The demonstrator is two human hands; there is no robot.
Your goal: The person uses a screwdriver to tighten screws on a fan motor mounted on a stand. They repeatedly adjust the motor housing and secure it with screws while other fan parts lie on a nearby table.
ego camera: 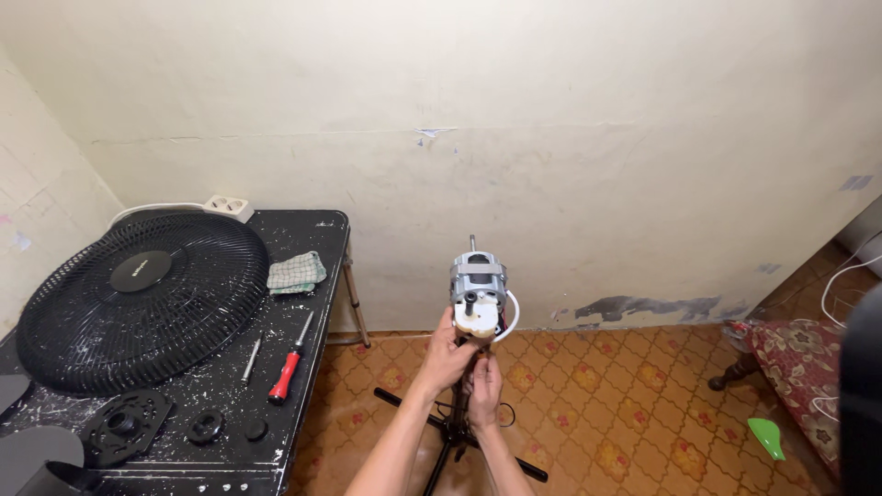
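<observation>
Two bare forearms come up from bottom edge, no sleeves in view, nothing covering either arm up to approx. the elbow. Left hand (447, 354) & right hand (484, 390): no gloves, no rings or watch that I can make out, no wristband. Fingers look slim, nails too small to tell. Rest of the body is out of view.

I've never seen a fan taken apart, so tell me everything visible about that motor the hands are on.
The fan motor is bare, with no housing: a grey metal body, a thin shaft sticking up, and a cream plastic part in front with a dark knob. A white wire loops at its right side. It sits upright atop a black stand. The left hand grips beneath it; the right hand is lower.
</observation>
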